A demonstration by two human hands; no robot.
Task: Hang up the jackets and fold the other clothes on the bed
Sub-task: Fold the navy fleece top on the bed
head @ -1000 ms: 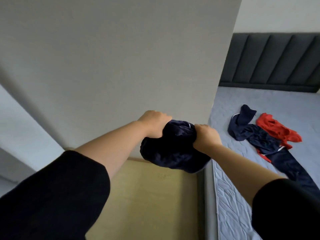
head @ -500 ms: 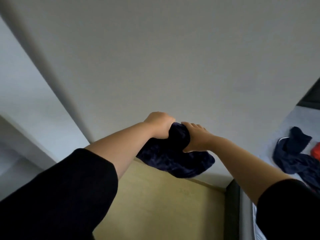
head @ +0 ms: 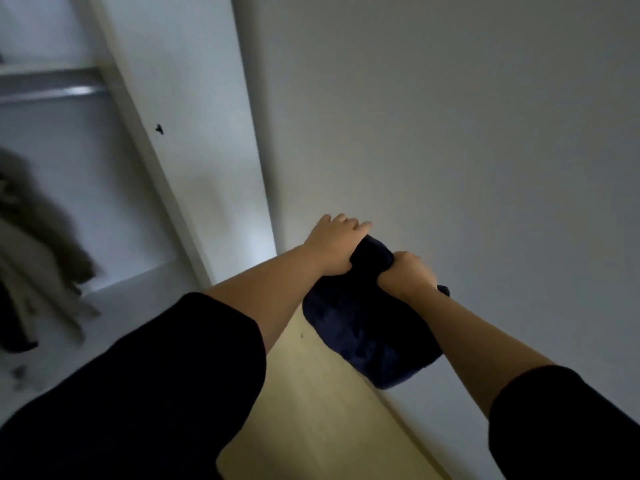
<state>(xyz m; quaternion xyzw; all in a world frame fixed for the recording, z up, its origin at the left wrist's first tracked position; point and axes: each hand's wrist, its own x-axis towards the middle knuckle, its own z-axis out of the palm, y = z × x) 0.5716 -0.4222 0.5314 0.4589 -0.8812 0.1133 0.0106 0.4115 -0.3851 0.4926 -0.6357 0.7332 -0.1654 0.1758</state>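
A bundled dark navy garment (head: 367, 334) hangs in the air in front of a white wardrobe side panel (head: 450, 133). My left hand (head: 334, 244) grips its upper left part. My right hand (head: 407, 275) grips the top right, fingers curled into the cloth. Both forearms reach forward from black sleeves. The bed and the other clothes are out of view.
An open wardrobe lies to the left, with a metal hanging rail (head: 48, 93) near the top and a blurred olive-beige jacket (head: 31, 244) hanging inside. A white wardrobe edge (head: 194, 150) runs down the middle. Pale wooden floor (head: 318, 410) shows below the garment.
The view has swung left, away from the bed, and the open wardrobe with its rail and hanging jacket has come into sight. Both hands still hold the navy bundle.
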